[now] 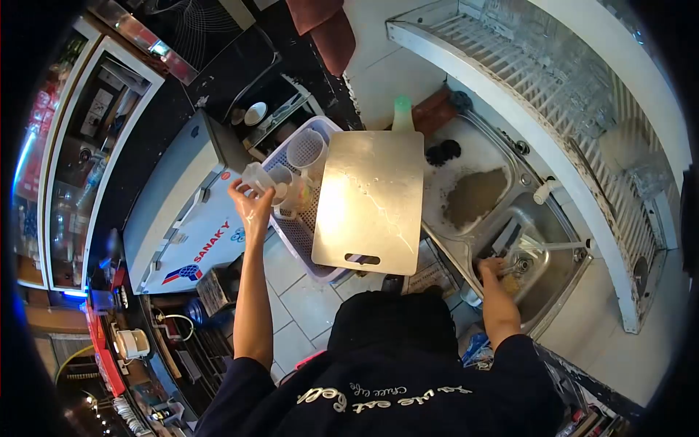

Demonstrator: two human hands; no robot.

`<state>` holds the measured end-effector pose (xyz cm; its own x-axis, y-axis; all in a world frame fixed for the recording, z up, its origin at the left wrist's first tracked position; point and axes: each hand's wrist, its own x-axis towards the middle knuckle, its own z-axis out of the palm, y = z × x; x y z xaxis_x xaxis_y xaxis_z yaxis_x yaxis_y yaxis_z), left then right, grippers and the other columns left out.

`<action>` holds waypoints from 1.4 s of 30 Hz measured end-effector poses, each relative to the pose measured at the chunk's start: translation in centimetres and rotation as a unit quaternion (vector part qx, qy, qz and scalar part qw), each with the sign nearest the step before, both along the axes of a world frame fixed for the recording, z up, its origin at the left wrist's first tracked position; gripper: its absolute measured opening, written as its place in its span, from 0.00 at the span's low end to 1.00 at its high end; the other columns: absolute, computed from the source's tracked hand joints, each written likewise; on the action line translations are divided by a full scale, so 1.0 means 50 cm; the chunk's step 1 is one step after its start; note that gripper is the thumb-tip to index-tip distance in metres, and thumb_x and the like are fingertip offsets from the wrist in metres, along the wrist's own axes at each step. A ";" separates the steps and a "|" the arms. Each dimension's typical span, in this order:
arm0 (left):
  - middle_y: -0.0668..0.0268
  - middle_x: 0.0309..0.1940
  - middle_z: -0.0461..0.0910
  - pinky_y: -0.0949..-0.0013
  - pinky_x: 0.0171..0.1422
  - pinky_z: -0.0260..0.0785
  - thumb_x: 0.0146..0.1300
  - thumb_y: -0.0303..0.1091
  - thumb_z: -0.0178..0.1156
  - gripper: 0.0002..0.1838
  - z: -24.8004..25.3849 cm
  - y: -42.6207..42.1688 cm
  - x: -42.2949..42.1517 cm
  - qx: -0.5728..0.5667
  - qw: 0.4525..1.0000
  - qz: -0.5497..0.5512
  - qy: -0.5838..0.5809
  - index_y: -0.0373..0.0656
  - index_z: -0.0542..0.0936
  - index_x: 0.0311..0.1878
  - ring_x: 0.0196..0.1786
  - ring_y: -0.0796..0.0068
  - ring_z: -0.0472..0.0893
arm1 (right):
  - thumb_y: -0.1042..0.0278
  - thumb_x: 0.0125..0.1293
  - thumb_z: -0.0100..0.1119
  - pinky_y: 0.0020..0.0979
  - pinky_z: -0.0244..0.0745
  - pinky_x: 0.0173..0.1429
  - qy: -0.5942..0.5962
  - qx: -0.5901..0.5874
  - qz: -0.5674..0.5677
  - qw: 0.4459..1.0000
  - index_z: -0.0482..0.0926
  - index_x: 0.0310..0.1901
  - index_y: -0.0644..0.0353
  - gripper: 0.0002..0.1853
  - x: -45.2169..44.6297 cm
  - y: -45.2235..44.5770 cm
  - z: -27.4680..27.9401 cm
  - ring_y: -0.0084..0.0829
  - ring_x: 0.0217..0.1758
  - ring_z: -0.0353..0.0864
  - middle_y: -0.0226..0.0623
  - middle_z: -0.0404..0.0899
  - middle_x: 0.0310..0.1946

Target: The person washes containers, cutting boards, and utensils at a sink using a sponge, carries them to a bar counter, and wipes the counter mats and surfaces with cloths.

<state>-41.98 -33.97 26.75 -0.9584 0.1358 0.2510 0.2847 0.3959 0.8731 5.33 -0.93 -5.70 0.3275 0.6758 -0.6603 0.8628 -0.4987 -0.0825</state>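
My left hand (252, 205) is closed around a clear plastic cup (256, 177), over the near-left side of a pale purple basket (289, 244). Inside the basket, close to those fingers, are a perforated plastic container (306, 149) and other clear cups. A metal cutting board (370, 200) with a slot handle lies across the basket's right part, wet on top. My right hand (493, 268) is at the left edge of the steel sink basin (557, 284); its fingers are small and partly hidden, so their grip is unclear. Clear and silvery items (523, 247) lie in that basin.
Beyond is a second, foamy sink basin (477, 193) with murky water and a dark scrubber (443, 152). A white dish rack (510, 131) with glasses hangs over the right side. A green-capped bottle (403, 115) stands behind the board. The white freezer (193, 240) is left.
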 end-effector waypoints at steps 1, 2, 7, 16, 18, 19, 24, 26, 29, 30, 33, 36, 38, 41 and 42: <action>0.53 0.48 0.76 0.63 0.52 0.73 0.48 0.38 0.72 0.42 -0.016 -0.005 -0.006 0.008 1.000 -0.005 0.001 0.38 0.62 0.64 0.47 0.60 0.79 | 0.61 0.72 0.52 0.57 0.67 0.60 -0.003 0.006 -0.009 1.000 0.57 0.60 0.65 0.23 -0.002 0.002 -0.001 0.53 0.61 0.64 0.53 0.61 0.61; 0.51 0.50 0.74 0.61 0.55 0.72 0.46 0.39 0.74 0.45 -0.032 -0.014 -0.015 -0.063 0.998 -0.020 0.020 0.37 0.61 0.66 0.49 0.57 0.78 | 0.61 0.71 0.52 0.56 0.67 0.59 -0.005 0.014 -0.013 1.000 0.58 0.59 0.65 0.23 0.000 0.002 -0.002 0.52 0.60 0.65 0.53 0.61 0.60; 0.46 0.58 0.71 0.58 0.64 0.66 0.43 0.51 0.78 0.58 -0.073 0.000 0.005 -0.164 0.984 0.014 0.071 0.36 0.57 0.72 0.58 0.51 0.73 | 0.62 0.69 0.53 0.53 0.68 0.55 0.021 0.063 -0.010 0.998 0.61 0.56 0.66 0.21 0.024 0.011 -0.045 0.50 0.56 0.67 0.53 0.64 0.56; 0.56 0.53 0.77 0.66 0.59 0.70 0.62 0.34 0.65 0.27 0.067 0.159 0.215 0.011 0.967 -0.249 0.056 0.38 0.72 0.63 0.54 0.64 0.76 | 0.63 0.65 0.55 0.48 0.69 0.47 0.244 0.127 -0.059 0.960 0.66 0.49 0.67 0.18 0.079 0.016 0.023 0.46 0.48 0.70 0.51 0.68 0.48; 0.56 0.49 0.79 0.67 0.56 0.72 0.63 0.32 0.63 0.24 0.078 0.226 0.310 0.041 0.913 -0.396 -0.086 0.38 0.72 0.61 0.49 0.65 0.78 | 0.64 0.64 0.55 0.47 0.69 0.45 0.312 0.141 -0.091 0.935 0.67 0.48 0.68 0.18 0.095 0.027 0.066 0.45 0.46 0.71 0.51 0.69 0.46; 0.56 0.48 0.80 0.67 0.54 0.72 0.64 0.31 0.62 0.22 0.079 0.263 0.364 0.069 0.865 -0.464 -0.179 0.37 0.73 0.60 0.48 0.66 0.80 | 0.64 0.64 0.56 0.46 0.69 0.44 0.348 0.143 -0.108 0.920 0.67 0.47 0.68 0.17 0.102 0.033 0.091 0.44 0.45 0.71 0.51 0.70 0.46; 0.51 0.45 0.83 0.64 0.53 0.74 0.67 0.48 0.59 0.26 -0.085 0.464 0.614 -0.149 0.745 -0.649 -0.042 0.32 0.78 0.55 0.46 0.59 0.82 | 0.64 0.62 0.57 0.43 0.69 0.39 0.491 0.141 -0.161 0.844 0.70 0.44 0.69 0.16 0.102 0.023 0.213 0.42 0.41 0.73 0.50 0.72 0.41; 0.46 0.44 0.82 0.57 0.51 0.73 0.66 0.62 0.53 0.36 -0.165 0.541 0.692 -0.244 0.674 -0.679 -0.157 0.30 0.78 0.51 0.45 0.52 0.81 | 0.65 0.61 0.57 0.42 0.70 0.38 0.522 0.140 -0.179 0.822 0.71 0.42 0.69 0.15 0.096 -0.002 0.268 0.41 0.39 0.74 0.50 0.73 0.40; 0.50 0.41 0.81 0.53 0.47 0.74 0.63 0.75 0.45 0.43 -0.325 0.634 0.762 -0.204 0.578 -0.579 -0.538 0.36 0.78 0.49 0.44 0.51 0.79 | 0.65 0.59 0.58 0.40 0.70 0.35 0.513 0.169 -0.204 0.816 0.73 0.40 0.70 0.15 0.086 -0.018 0.329 0.40 0.37 0.75 0.50 0.74 0.37; 0.50 0.42 0.81 0.52 0.48 0.74 0.63 0.72 0.45 0.42 -0.360 0.662 0.778 -0.195 0.545 -0.547 -0.605 0.35 0.77 0.49 0.44 0.50 0.79 | 0.65 0.59 0.58 0.40 0.70 0.34 0.502 0.182 -0.215 0.818 0.74 0.40 0.70 0.14 0.086 -0.014 0.343 0.39 0.36 0.76 0.49 0.75 0.36; 0.49 0.43 0.80 0.48 0.49 0.74 0.65 0.66 0.44 0.37 -0.416 0.741 0.815 -0.170 0.451 -0.482 -0.732 0.34 0.75 0.50 0.45 0.48 0.79 | 0.66 0.58 0.58 0.38 0.71 0.31 0.449 0.226 -0.242 0.830 0.75 0.38 0.71 0.14 0.092 -0.004 0.392 0.38 0.34 0.77 0.49 0.76 0.33; 0.47 0.45 0.79 0.45 0.50 0.74 0.67 0.59 0.44 0.33 -0.440 0.788 0.847 -0.165 0.387 -0.437 -0.795 0.33 0.74 0.51 0.45 0.46 0.79 | 0.66 0.56 0.59 0.36 0.71 0.29 0.401 0.254 -0.260 0.841 0.77 0.35 0.71 0.13 0.113 0.020 0.433 0.37 0.31 0.78 0.49 0.78 0.31; 0.47 0.46 0.78 0.42 0.51 0.74 0.68 0.54 0.43 0.30 -0.446 0.807 0.860 -0.165 0.356 -0.421 -0.818 0.32 0.73 0.52 0.46 0.45 0.79 | 0.67 0.55 0.59 0.35 0.71 0.27 0.388 0.242 -0.263 0.850 0.78 0.34 0.71 0.13 0.128 0.042 0.442 0.36 0.29 0.79 0.48 0.79 0.29; 0.45 0.48 0.77 0.39 0.52 0.74 0.70 0.48 0.43 0.25 -0.442 0.831 0.874 -0.163 0.330 -0.404 -0.837 0.31 0.71 0.53 0.46 0.43 0.78 | 0.68 0.54 0.60 0.35 0.72 0.27 0.402 0.203 -0.257 0.855 0.79 0.34 0.72 0.13 0.176 0.095 0.382 0.37 0.27 0.79 0.49 0.79 0.28; 0.45 0.48 0.77 0.38 0.53 0.74 0.70 0.45 0.43 0.24 -0.442 0.841 0.878 -0.161 0.326 -0.400 -0.841 0.31 0.71 0.53 0.47 0.42 0.78 | 0.68 0.53 0.60 0.35 0.73 0.27 0.410 0.182 -0.253 0.857 0.79 0.33 0.72 0.13 0.188 0.108 0.370 0.37 0.26 0.79 0.49 0.79 0.27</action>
